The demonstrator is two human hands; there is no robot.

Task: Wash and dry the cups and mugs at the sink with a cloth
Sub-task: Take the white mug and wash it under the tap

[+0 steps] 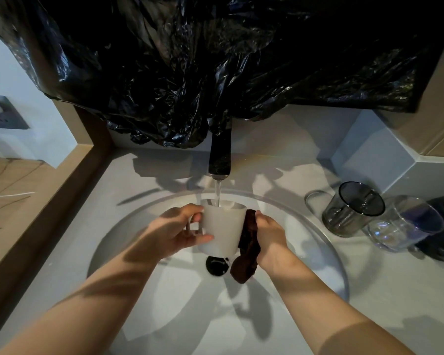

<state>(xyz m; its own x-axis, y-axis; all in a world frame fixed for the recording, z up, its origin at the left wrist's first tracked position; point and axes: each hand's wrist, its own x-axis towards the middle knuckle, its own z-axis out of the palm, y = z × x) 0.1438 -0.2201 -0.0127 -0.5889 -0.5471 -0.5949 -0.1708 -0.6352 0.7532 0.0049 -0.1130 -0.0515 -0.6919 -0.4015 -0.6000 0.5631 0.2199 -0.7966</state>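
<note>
Gripping the handle of a smooth white mug with curled fingers, the left hand holds it under the black tap, above the round sink. The right hand clutches a limp brown cloth beside it. A smoky glass mug and a clear glass stand on the pale counter; crinkled black plastic hangs above.

Crumpled black plastic sheeting hangs over the back edge of the bench, while beyond its left edge a grey wall socket sits above a wooden surface strewn with thin cables.
</note>
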